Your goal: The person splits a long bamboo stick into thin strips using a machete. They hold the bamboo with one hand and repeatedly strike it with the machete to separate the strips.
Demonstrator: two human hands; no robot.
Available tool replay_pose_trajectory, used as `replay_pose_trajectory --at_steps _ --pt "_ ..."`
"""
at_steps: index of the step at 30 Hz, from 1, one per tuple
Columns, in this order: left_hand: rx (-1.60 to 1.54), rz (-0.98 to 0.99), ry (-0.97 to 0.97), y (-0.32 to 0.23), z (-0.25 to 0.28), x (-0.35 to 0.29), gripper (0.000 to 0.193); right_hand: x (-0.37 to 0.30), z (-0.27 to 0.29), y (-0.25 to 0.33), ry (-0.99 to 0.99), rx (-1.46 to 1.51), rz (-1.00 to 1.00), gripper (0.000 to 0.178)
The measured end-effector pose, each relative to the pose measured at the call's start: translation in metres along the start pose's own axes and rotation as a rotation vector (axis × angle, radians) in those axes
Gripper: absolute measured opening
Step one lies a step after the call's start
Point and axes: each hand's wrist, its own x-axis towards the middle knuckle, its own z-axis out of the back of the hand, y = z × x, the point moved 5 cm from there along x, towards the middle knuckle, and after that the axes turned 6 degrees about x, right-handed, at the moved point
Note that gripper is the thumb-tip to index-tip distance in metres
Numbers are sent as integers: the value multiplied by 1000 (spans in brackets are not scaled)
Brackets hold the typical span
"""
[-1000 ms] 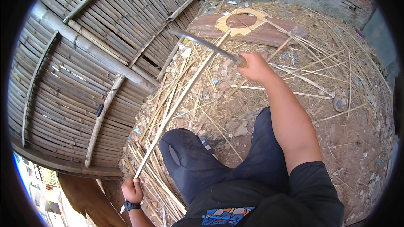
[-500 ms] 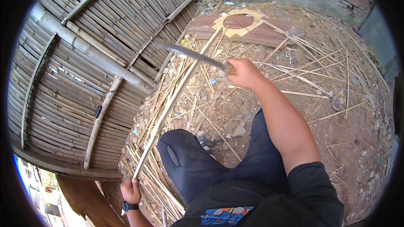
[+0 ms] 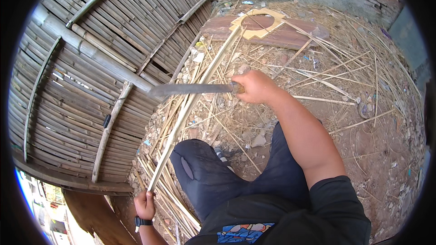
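The left hand (image 3: 145, 206) pinches the pale strip (image 3: 182, 117) and the right hand (image 3: 255, 86) clasps the knife (image 3: 195, 89), so shallow strokes well beyond the left grip seem safest.

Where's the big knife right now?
In the head view, left of centre, the knife is in the right hand, pointing left and visually crossing the long pale strip.

Knife (image 3: 200, 89) over strip (image 3: 175, 131), bamboo wall (image 3: 68, 104) at left

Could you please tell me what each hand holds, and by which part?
The left hand holds the long strip by its near end; the right hand holds the knife by its handle.
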Motion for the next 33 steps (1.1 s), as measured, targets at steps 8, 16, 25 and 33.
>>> replay_pose_trajectory --at_steps 8,16,25,33 --pt "33 -3 6 -4 8 -6 53 -3 23 -75 -335 196 -311 38" --pt "89 -65 -104 -25 4 4 45 -4 9 3 76 -111 -29 21" --pt "300 -96 -138 -24 15 -1 33 -12 31 -65 -221 22 -318 37" --pt "267 -124 -141 -11 10 0 37 -14 29 -54 -12 230 -371 35"
